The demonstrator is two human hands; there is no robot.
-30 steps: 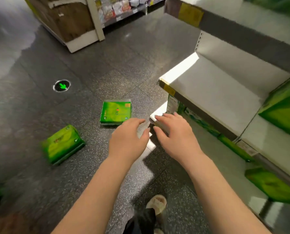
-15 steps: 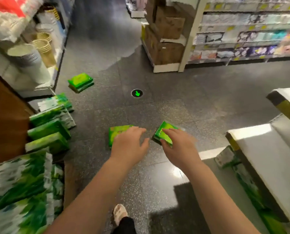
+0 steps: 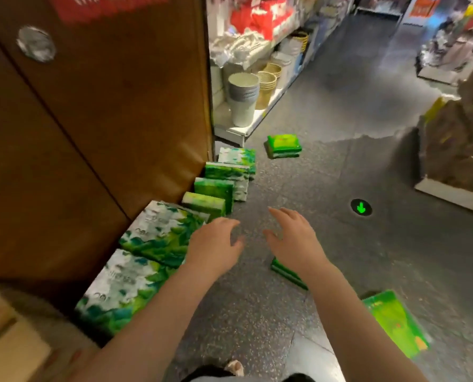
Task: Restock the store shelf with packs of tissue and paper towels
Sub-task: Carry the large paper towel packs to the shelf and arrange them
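Note:
My left hand (image 3: pixel 214 244) and my right hand (image 3: pixel 293 238) hover above the dark floor, fingers spread, holding nothing. Two large green-and-white paper towel packs (image 3: pixel 161 232) (image 3: pixel 119 293) lie at the left, just beside my left hand. Behind them a row of smaller green tissue packs (image 3: pixel 216 188) leans along a brown panel. A green tissue pack (image 3: pixel 287 272) lies partly hidden under my right forearm. Another (image 3: pixel 395 321) lies at the lower right, and a third (image 3: pixel 283 144) lies farther off on the floor.
A tall brown panel (image 3: pixel 105 119) fills the left. A shelf with stacked buckets (image 3: pixel 242 97) stands beyond it. Brown cartons (image 3: pixel 456 144) sit at the right. A green arrow marker (image 3: pixel 361 207) is set in the floor. A carton (image 3: pixel 9 340) lies at the lower left.
The view has swung left, away from the white shelf toward the packs along the brown panel. Both hands stay empty and have passed over the two small green packs.

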